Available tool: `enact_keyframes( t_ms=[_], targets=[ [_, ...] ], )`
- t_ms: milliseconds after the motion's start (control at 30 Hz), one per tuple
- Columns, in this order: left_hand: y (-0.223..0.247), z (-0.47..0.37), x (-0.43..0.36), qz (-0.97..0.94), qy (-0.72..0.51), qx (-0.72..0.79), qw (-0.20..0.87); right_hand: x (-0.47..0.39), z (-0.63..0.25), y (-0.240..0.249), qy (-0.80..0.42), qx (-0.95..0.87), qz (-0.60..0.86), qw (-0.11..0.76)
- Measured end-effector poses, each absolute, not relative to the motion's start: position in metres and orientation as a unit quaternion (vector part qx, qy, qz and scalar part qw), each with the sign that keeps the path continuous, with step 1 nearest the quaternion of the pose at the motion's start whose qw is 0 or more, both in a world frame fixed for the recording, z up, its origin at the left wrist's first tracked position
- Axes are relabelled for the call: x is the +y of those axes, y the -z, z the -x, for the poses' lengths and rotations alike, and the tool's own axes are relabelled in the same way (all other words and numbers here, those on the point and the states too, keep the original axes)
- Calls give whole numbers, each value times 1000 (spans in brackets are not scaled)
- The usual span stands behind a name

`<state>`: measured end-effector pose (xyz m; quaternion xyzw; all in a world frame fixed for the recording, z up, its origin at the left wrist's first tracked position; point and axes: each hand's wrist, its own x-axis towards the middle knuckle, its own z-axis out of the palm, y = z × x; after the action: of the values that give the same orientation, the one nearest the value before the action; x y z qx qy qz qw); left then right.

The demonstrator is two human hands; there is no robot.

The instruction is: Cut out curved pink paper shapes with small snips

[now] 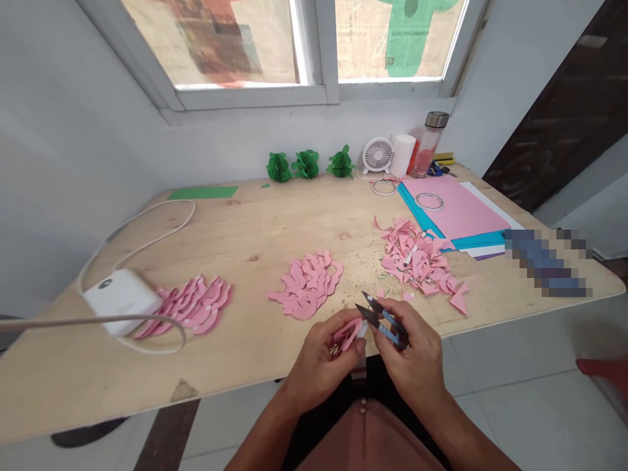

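Note:
My left hand (326, 356) is closed around a folded pink paper cut-out (347, 335), with a small white strip at its right edge by the thumb. In my right hand (415, 347) is a pair of thread snips (385, 324), blue-handled with dark blades. The blades stand apart, their tips pointing up and left just above the cut-out. Beyond my hands lies a heap of curvy pink paper cut-outs (309, 281). Pink paper scraps (417, 255) are piled further right. Another row of pink cut-outs with white patches (196, 304) lies at the left.
A white power bank (120, 301) with a looping cable rests at the left. Green paper decorations (307, 163), a small fan (378, 156) and a glass bottle (429, 144) line the wall. Tape rolls and coloured sheets (461, 206) sit at the back right of the wooden table (235, 229).

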<state>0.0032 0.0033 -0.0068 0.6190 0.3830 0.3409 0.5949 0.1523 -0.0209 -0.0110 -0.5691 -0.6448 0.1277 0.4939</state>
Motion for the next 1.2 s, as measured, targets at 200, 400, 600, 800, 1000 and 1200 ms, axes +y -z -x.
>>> enact_keyframes(
  t_ms=[200, 400, 600, 800, 1000, 1200],
  targets=[
    [10, -3, 4, -623, -352, 384, 583, -20, -148, 7, -242, -563, 602, 512],
    [14, -4, 6, -566, -372, 396, 620, -18, -148, 6, -318, -517, 594, 528],
    [10, 2, 11, -573, -358, 368, 639, -17, -148, 3, -324, -503, 587, 545],
    [3, 5, 16, -578, -351, 373, 635, -13, -150, 3, -348, -507, 584, 529],
    [-2, 9, 18, -550, -375, 409, 624, -14, -158, 10, -357, -519, 602, 490],
    [-10, 10, 20, -541, -383, 414, 624, -16, -163, 14, -390, -529, 578, 483]
  ],
)
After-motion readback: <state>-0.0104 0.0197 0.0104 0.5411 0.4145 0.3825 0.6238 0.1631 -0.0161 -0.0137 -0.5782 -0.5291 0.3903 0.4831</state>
